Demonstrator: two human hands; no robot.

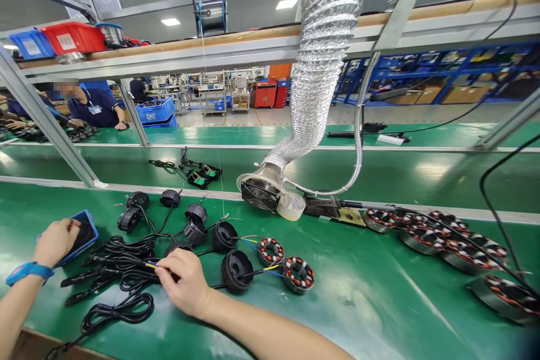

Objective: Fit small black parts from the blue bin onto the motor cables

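Note:
My left hand (58,242), with a blue wristband, reaches over a small blue bin (93,224). Its fingers curl down at the dark contents (84,236); the tips are partly hidden, so what they grip cannot be made out. In the middle, my right hand (184,282) is closed in a pinch on thin wires (151,265) with yellow and blue ends. Bundled black cables (126,250) lie between both hands. Beyond my right hand stand black round housings (237,271). Coloured wires join two of them to copper-wound stators (298,274).
A fan (259,194) hangs on a silver duct (316,67) above the bench. Near it are a clear cup (291,206) and a soldering iron (354,204). More stators (422,239) sit at right. Green circuit boards (198,179) lie farther back. Another person (95,109) sits at far left.

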